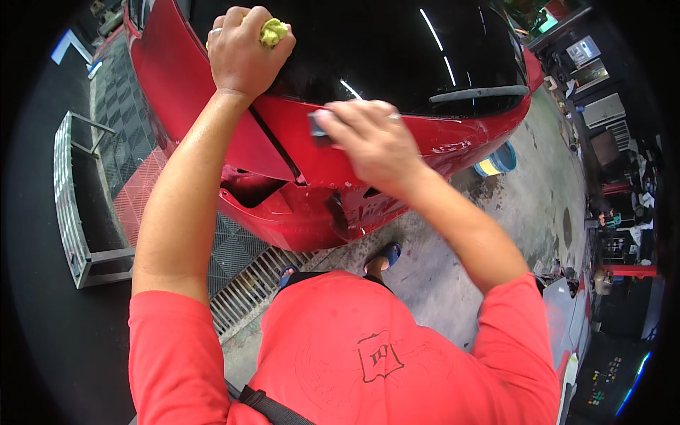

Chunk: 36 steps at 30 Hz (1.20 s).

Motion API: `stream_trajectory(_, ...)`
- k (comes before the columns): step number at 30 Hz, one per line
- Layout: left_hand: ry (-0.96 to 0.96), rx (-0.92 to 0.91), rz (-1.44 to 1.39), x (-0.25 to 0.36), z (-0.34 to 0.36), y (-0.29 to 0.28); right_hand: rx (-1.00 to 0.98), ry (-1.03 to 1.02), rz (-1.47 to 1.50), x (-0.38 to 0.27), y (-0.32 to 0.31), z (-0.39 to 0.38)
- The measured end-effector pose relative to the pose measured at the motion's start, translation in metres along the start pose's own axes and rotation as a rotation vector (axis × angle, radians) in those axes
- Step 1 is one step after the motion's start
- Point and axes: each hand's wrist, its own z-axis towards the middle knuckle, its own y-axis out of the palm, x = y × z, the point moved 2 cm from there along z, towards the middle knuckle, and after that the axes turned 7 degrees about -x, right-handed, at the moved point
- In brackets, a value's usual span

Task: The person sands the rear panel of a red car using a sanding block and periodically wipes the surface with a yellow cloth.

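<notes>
A red car [297, 149] with a dark rear window [397, 49] fills the upper middle of the head view. My left hand [244, 49] rests on the glass's edge, fingers closed around a yellow-green cloth [273, 32]. My right hand [368, 138] presses a small dark flat pad [317, 127] against the red panel just below the window. The hand is blurred. A rear wiper [482, 92] lies across the glass to the right.
A blue bucket [499, 159] stands on the wet concrete floor beside the car. A metal drain grate [248, 283] runs under the bumper. A grey metal frame [74, 205] sits at left. Shelves and shop clutter [616, 177] line the right side.
</notes>
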Motion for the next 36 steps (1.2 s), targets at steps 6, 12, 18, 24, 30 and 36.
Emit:
stream_trajectory(6,-0.001,0.009,-0.075,0.001,0.002,0.002,-0.071,0.121,0.031,0.049,-0.045,-0.069)
stream_trajectory(12,0.006,0.043,-0.017,-0.002,-0.001,0.003,0.019,0.041,0.031,0.005,-0.012,-0.023)
stream_trajectory(18,-0.007,0.051,0.005,-0.003,-0.005,-0.002,-0.038,0.105,0.031,0.031,-0.032,-0.051)
stream_trajectory(24,-0.013,0.042,-0.004,0.003,-0.004,0.007,0.009,0.179,0.058,0.040,-0.028,-0.081)
stream_trajectory(30,-0.032,0.033,0.024,0.004,-0.004,0.003,0.027,0.168,0.056,0.015,-0.019,-0.046)
stream_trajectory(36,-0.035,0.043,0.035,0.002,-0.005,0.004,0.057,0.121,0.019,-0.008,-0.002,0.003)
